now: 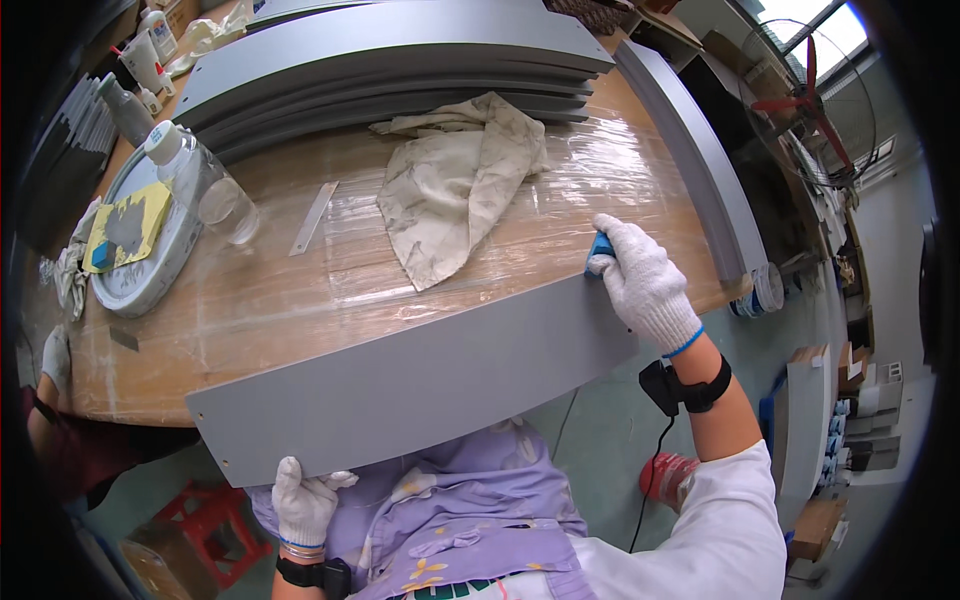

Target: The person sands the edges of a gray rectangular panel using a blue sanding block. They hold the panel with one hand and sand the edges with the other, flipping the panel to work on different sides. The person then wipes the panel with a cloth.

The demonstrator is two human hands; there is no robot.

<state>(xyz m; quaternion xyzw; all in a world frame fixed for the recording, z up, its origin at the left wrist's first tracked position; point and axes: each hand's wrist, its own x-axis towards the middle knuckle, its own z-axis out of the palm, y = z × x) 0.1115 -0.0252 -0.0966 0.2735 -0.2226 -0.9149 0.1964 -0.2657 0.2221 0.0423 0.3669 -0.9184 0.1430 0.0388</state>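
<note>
A long, slightly curved grey panel point(400, 375) lies along the table's near edge, partly overhanging it towards me. My left hand point(303, 502), in a white knitted glove, grips the panel's near edge at its left end, close to a small hole in the corner. My right hand point(645, 285), gloved the same way, is closed round a small blue block point(599, 254) at the panel's far edge, near its right end. Part of that block is hidden by the fingers. A crumpled, stained cloth point(450, 190) lies beyond the panel.
Behind the cloth rises a stack of grey panels point(400, 50); another long one point(690, 150) lines the table's right side. A clear bottle point(220, 195), a white round lid point(150, 290) and a metal strip point(314, 218) are at left. A co-worker's gloved hand point(56, 360) rests at far left.
</note>
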